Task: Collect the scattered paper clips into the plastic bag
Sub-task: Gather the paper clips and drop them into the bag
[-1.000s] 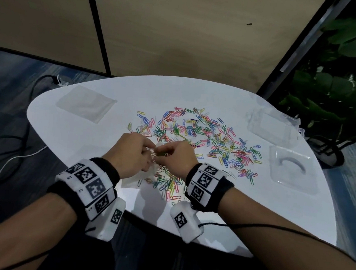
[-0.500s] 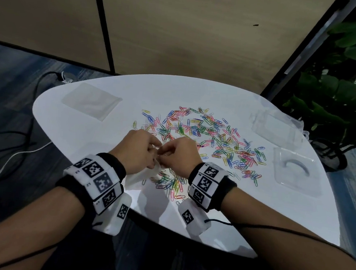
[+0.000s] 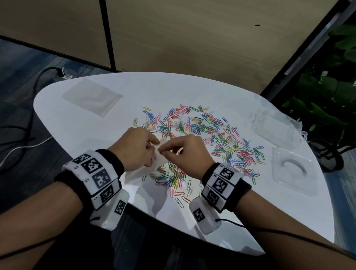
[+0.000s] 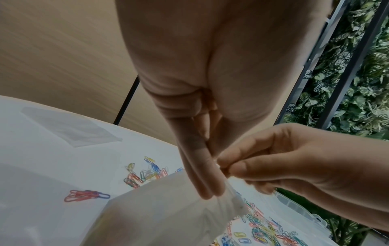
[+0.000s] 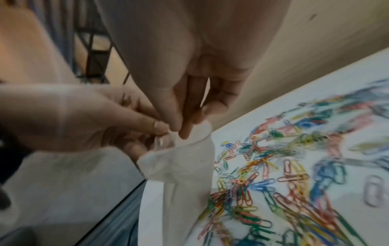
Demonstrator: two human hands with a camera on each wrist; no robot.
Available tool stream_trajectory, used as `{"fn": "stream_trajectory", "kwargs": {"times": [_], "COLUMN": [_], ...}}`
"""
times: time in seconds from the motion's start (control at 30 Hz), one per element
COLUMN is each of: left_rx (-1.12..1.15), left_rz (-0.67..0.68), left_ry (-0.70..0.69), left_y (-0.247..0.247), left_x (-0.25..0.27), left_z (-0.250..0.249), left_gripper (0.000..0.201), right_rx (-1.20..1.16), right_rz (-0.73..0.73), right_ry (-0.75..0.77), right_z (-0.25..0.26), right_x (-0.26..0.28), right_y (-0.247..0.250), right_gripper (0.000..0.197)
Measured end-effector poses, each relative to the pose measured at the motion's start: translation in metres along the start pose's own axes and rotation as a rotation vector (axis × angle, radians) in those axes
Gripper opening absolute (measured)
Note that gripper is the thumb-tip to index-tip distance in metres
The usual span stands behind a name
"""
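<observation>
Both hands pinch the mouth of the plastic bag [image 3: 160,154], the left hand [image 3: 139,146] and the right hand [image 3: 187,152] working it open above the bench [image 3: 252,204]. Paper clips [image 3: 205,132] lie scattered; none visibly bagged. Collection appears not yet begun.

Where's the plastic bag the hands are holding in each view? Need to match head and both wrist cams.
Head: plastic bag centre, pinched between left hand and right hand, near the table's front edge.
Left wrist: lower centre, hanging below the left hand's fingers.
Right wrist: lower left of centre, under the fingertips.
Shared landmark: the coloured paper clips on the white table.
</observation>
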State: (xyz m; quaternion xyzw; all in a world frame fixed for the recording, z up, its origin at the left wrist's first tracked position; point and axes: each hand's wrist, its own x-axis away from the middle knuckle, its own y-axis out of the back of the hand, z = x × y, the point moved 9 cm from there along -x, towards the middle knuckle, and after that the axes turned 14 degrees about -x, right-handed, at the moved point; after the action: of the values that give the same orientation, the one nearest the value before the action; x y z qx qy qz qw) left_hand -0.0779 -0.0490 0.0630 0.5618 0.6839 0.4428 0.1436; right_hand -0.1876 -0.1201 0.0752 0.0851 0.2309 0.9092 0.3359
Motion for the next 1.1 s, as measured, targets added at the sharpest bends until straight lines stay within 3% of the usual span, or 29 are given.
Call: {"fn": "stream_trajectory", "kwargs": {"times": [0.1, 0.23, 0.33, 0.53, 0.6, 0.73, 0.8, 0.93, 1.1], "left_rx": [-0.049, -0.044, -0.021, 0.047, 0.062, 0.053, 0.043, 0.029, 0.011], "left_rz": [-0.015, -0.041, -0.066, -0.094, -0.102, -0.103, -0.095, -0.073, -0.048], "left_ry": [-0.012, 0.010, 0.026, 0.035, 0.038, 0.051, 0.057, 0.053, 0.040], "left_y": [0.007, 0.027, 0.040, 0.052, 0.054, 0.057, 0.057, 0.052, 0.044], "left_x": [0.007, 0.013, 0.018, 0.025, 0.025, 0.023, 0.022, 0.020, 0.016], "left_z": [0.004, 0.017, 0.028, 0.038, 0.042, 0.047, 0.048, 0.047, 0.038], "left_gripper": [0.037, 0.035, 0.036, 0.034, 0.033, 0.032, 0.031, 0.032, 0.035], "right_rx": [0.030, 0.367, 0.274, 0.225, 0.312, 0.675, 0.752, 0.783, 0.456], "right_rz": [-0.062, 0.127, 0.093, -0.059, -0.027, 0.141, 0.209, 0.247, -0.043], "right_ry": [-0.148, -0.572, -0.618, -0.407, -0.309, -0.112, -0.070, -0.047, -0.276], "right_z": [-0.035, -0.121, -0.141, -0.120, -0.110, -0.103, -0.105, -0.101, -0.107], "right_x": [0.022, 0.086, 0.116, 0.099, 0.083, 0.055, 0.047, 0.034, 0.020], "right_y": [0.026, 0.033, 0.016, -0.031, -0.044, -0.072, -0.080, -0.075, -0.020], "right_gripper": [0.019, 0.103, 0.120, 0.075, 0.064, 0.065, 0.056, 0.024, 0.019]}}
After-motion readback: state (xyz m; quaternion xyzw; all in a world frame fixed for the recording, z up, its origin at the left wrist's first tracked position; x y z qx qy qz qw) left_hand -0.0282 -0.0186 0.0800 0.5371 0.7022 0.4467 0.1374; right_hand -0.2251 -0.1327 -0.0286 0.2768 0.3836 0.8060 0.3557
